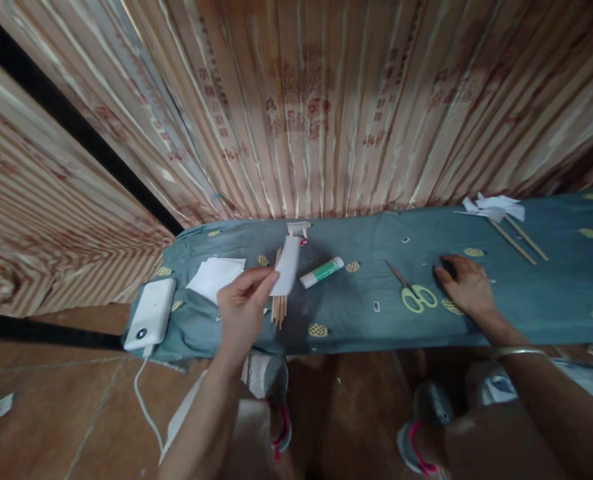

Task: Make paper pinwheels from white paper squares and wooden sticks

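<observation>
My left hand (246, 299) is closed in a pinch on a folded piece of white paper (288, 267), held above a bundle of thin wooden sticks (279, 311). A glue stick (322, 273) with a green label lies to the right of the paper. Left of my left hand are white paper sheets (215, 277), partly hidden by it. My right hand (463, 285) rests on the cloth with fingers loosely bent and apart, nothing visible in them. Beside it lie scissors (415, 295) with yellow-green handles, their blades pointing away to the left.
Two white paper pinwheels (496, 205) on sticks lie at the far right of the blue-green cloth (356, 327). A white power bank (151, 313) with a cable sits at the left end. Behind the paper is a small white box (297, 229). A curtain (316, 133) hangs along the back.
</observation>
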Demonstrator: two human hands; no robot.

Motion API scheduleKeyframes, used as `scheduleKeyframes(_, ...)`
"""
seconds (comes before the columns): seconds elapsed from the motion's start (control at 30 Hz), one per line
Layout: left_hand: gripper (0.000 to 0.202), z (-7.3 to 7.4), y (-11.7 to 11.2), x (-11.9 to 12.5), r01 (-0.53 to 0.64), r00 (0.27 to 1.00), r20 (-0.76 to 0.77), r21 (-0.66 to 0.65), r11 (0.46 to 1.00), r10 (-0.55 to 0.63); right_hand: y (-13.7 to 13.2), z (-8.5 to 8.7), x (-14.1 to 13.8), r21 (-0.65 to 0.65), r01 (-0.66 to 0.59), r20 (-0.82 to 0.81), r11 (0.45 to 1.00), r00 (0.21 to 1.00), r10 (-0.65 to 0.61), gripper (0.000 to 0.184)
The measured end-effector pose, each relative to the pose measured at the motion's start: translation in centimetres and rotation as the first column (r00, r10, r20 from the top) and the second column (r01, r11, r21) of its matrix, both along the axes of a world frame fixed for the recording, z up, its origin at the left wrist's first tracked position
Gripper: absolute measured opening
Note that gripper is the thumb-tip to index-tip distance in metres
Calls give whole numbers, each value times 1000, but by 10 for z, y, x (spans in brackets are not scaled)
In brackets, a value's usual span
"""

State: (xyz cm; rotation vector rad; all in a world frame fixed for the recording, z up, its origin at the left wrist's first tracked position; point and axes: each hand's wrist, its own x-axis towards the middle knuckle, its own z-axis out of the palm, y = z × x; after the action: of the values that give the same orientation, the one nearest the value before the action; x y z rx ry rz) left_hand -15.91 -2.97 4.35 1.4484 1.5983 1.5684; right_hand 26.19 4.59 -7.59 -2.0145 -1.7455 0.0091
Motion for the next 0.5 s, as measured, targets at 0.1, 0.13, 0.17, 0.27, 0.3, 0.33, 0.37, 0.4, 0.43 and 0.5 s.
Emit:
scheduleKeyframes(0.1, 22, -21, 7, 46, 181, 924, 371, -207, 961, -94, -4, 11, 3, 33, 33, -99, 999, 995, -30, 42)
scheduleKeyframes(0.13, 26, -31, 10, 57, 250, 868, 488, -266, 931, -93, -8, 17, 2, 51, 47, -124, 998, 991, -40, 43)
scheduleKeyframes(0.17, 28, -41, 14, 65, 300, 820, 568, -309, 902, -78, -13, 24, -1, 70, 49, -143, 996, 989, -38, 44)
scheduleKeyframes(0.27, 29, -62, 25, 82, 361, 781, 621, -367, 857, -63, -36, 46, -23, 104, -31, -179, 994, 983, 49, 40)
scheduleKeyframes(0.3, 29, -66, 28, 87, 374, 784, 617, -377, 847, -71, -45, 51, -33, 121, -116, -193, 986, 971, 138, 37)
scheduleKeyframes(0.33, 28, -68, 30, 90, 387, 787, 611, -385, 838, -82, -53, 56, -44, 156, -219, -170, 963, 955, 245, 34)
scheduleKeyframes(0.37, 28, -71, 31, 94, 400, 790, 606, -394, 828, -93, -62, 58, -55, 178, -331, -126, 927, 926, 355, 32)
scheduleKeyframes(0.4, 28, -72, 33, 99, 413, 792, 601, -402, 817, -104, -69, 59, -64, 172, -438, -83, 882, 886, 456, 31)
scheduleKeyframes(0.43, 28, -74, 33, 103, 422, 793, 598, -410, 809, -111, -76, 58, -72, 150, -517, -45, 843, 848, 528, 33)
scheduleKeyframes(0.5, 30, -77, 34, 111, 430, 797, 593, -421, 798, -116, -86, 54, -81, 116, -579, 15, 807, 813, 582, 38)
